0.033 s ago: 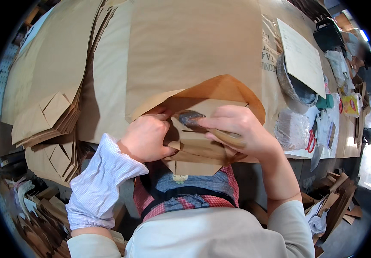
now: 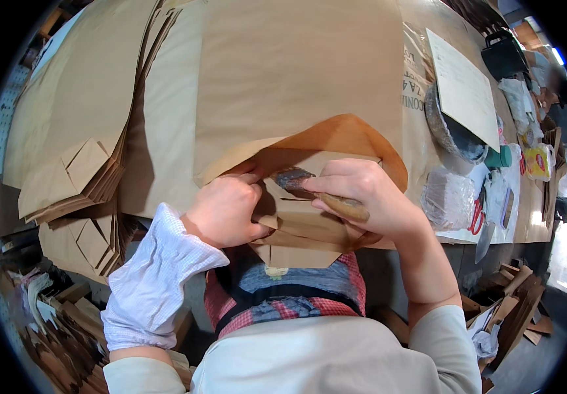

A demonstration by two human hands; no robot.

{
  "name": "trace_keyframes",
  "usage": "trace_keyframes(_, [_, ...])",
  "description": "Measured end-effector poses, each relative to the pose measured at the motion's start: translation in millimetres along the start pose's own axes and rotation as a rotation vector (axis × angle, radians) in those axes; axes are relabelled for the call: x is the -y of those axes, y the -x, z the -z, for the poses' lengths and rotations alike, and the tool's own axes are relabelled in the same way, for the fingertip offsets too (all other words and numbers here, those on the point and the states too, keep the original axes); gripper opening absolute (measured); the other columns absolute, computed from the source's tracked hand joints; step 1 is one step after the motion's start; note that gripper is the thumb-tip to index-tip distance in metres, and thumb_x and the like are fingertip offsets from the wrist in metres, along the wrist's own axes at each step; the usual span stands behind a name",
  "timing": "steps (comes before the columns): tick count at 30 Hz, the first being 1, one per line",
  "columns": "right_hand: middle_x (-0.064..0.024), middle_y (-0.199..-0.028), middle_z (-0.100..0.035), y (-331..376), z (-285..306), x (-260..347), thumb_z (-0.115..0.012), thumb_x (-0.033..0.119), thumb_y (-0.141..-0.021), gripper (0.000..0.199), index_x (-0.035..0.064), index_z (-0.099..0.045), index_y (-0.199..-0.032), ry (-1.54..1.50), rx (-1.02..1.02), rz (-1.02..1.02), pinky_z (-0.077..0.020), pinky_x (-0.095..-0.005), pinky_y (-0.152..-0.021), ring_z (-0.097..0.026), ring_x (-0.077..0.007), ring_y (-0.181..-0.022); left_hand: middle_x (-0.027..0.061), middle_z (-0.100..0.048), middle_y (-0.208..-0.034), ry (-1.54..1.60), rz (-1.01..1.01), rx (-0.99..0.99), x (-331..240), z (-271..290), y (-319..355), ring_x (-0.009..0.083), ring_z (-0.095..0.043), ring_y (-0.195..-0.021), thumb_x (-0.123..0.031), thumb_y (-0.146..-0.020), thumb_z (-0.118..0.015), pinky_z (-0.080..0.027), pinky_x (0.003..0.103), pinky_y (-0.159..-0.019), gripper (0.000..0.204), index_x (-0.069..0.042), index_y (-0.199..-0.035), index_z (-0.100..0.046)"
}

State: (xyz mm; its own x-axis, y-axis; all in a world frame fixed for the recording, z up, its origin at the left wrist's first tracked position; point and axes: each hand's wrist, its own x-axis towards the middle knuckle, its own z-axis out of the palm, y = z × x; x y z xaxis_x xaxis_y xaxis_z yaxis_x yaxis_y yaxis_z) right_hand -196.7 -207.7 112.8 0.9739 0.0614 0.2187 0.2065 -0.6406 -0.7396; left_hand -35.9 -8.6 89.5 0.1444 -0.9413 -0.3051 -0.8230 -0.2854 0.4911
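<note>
A large brown paper bag (image 2: 303, 79) lies flat across the table, its near end opened out and folded into flaps. At the left of that open end, my left hand (image 2: 227, 207) is closed on the folded paper, with the thumb on the near flap. A brush (image 2: 342, 207) with a wooden handle and dark, wet-looking bristles is gripped in my right hand (image 2: 362, 190). Its bristles point left over the inside of the opened end, near my left fingers. Whether they touch the paper, I cannot tell.
Stacks of folded brown paper bags (image 2: 73, 177) rise at the left. To the right are a plastic-lined basin (image 2: 451, 134) under a white board (image 2: 461, 85), a plastic-wrapped block (image 2: 446, 190), red-handled scissors (image 2: 476, 217) and a knife (image 2: 484, 243). Paper scraps (image 2: 517, 299) lie below the table.
My right hand and the brush have shifted very slightly; the handle, blurred before, is now sharp. My left hand keeps its hold on the paper.
</note>
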Motion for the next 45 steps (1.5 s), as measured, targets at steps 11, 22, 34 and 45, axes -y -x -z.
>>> trace_keyframes(11, [-0.0070, -0.080, -0.068, 47.1, 8.4, 36.8, -0.065, 0.003, -0.081, 0.007, -0.0001, -0.069, -0.086, -0.102, -0.737, -0.621, -0.0503, -0.0260, -0.068, -0.063, -0.0119, -0.073, 0.0252, -0.061, -0.088, 0.121, 0.165, -0.301, -0.2, -22.0, -22.8, 0.0431, -0.060, -0.086, -0.003, -0.079, -0.062, -0.048, 0.047, -0.075, 0.010, 0.004, -0.082, -0.057])
trace_keyframes(22, [-0.0042, -0.070, -0.064, -10.4, -79.1, 21.3, -0.066, 0.004, -0.083, 0.005, 0.0006, -0.064, -0.081, -0.550, -0.532, -0.669, -0.0481, -0.0265, -0.062, -0.058, -0.0093, -0.068, 0.0214, -0.065, -0.075, 0.019, 0.256, -0.373, 13.6, -15.4, -53.3, 0.0384, -0.063, -0.076, -0.013, -0.068, -0.077, -0.050, 0.044, -0.071, 0.021, 0.002, -0.076, -0.065])
trace_keyframes(34, [-0.0082, -0.068, -0.062, 71.6, -8.4, 17.1, -0.060, 0.008, -0.086, 0.007, 0.0032, -0.065, -0.085, 0.086, -0.604, -0.624, -0.0478, -0.0336, -0.056, -0.060, -0.0205, -0.060, 0.0196, -0.065, -0.082, -0.182, 0.234, -0.299, -6.0, -18.2, -52.7, 0.0374, -0.064, -0.082, -0.003, -0.074, -0.063, -0.052, 0.044, -0.075, 0.004, 0.001, -0.075, -0.065])
trace_keyframes(45, [-0.0157, -0.102, -0.066, 24.6, -84.7, -75.6, -0.043, 0.029, -0.102, 0.039, -0.0005, -0.054, -0.125, -1.682, -1.075, -0.091, -0.0333, -0.0464, -0.112, -0.060, -0.0293, -0.105, 0.0096, -0.067, -0.083, -0.563, 0.140, -0.259, -24.8, -24.6, -57.9, 0.0271, -0.066, -0.084, -0.005, -0.071, -0.065, -0.054, 0.036, -0.073, 0.007, -0.008, -0.076, -0.069])
